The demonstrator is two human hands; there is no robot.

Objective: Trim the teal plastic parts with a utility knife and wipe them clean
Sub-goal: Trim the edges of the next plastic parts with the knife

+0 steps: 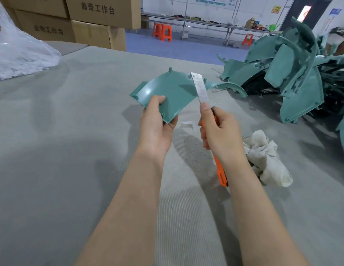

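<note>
At frame centre, a flat teal plastic panel point(168, 93) is held above the grey tabletop point(71, 131), pinched by the left hand point(156, 123). The right hand point(218, 129) grips an orange utility knife point(207, 116), blade along the panel's right edge. Short, shallow strokes away from the fingers would trim best.

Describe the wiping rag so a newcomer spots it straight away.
Start at the grey table, then find the heap of teal parts on its right side. Nearer than that heap, beside the right forearm, lies the rag: the only crumpled off-white cloth.
</note>
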